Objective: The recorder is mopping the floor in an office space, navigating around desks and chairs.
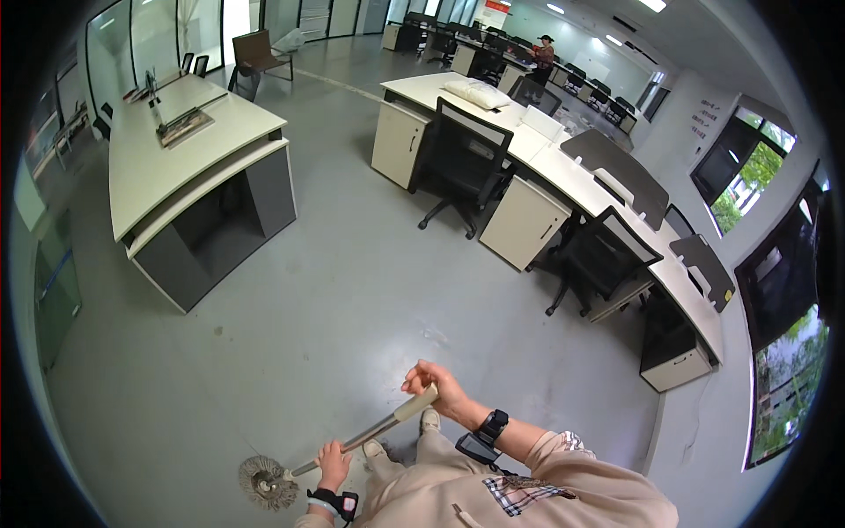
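Observation:
A string mop is held slantwise in front of my body, its round grey string head low on the left, by the floor. My left hand is closed around the metal pole a little above that head. At the pole's upper end is a pale beige grip. My right hand is at the tip of this grip, fingers loosely curled and reaching past it. Whether those fingers hold the grip cannot be made out. Both wrists wear black devices.
A white-topped desk with grey sides stands at left. On the right runs a row of desks with mesh office chairs and pedestal cabinets. A brown chair and a person are farther back. Grey floor lies between.

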The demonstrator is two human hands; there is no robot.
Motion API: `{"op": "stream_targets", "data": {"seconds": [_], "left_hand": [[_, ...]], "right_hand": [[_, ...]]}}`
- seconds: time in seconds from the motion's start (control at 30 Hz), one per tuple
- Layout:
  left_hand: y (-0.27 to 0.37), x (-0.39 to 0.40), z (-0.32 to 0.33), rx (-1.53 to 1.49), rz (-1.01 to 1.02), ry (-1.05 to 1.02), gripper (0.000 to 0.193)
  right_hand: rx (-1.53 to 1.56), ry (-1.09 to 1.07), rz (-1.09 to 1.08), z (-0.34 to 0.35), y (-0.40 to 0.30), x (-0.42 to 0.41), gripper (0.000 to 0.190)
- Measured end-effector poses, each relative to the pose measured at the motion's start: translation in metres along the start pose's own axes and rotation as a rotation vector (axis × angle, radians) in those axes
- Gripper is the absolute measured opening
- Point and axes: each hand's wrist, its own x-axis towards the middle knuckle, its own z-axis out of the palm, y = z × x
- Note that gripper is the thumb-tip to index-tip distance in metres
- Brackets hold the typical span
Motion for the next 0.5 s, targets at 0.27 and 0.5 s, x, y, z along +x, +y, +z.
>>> {"op": "stream_targets", "data": {"seconds": [0.27, 0.5], "left_hand": [[0.002, -0.036, 0.020, -0.192, -0.188, 0.049, 0.054], [0.054, -0.004, 0.065, -0.152, -0.008, 0.112, 0.065]], "right_hand": [[-0.003, -0.379, 0.119, -0.003, 0.000, -0.035, 0.058], [-0.054, 0.015, -0.167, -0.058, -0.037, -0.068, 0.043]]}}
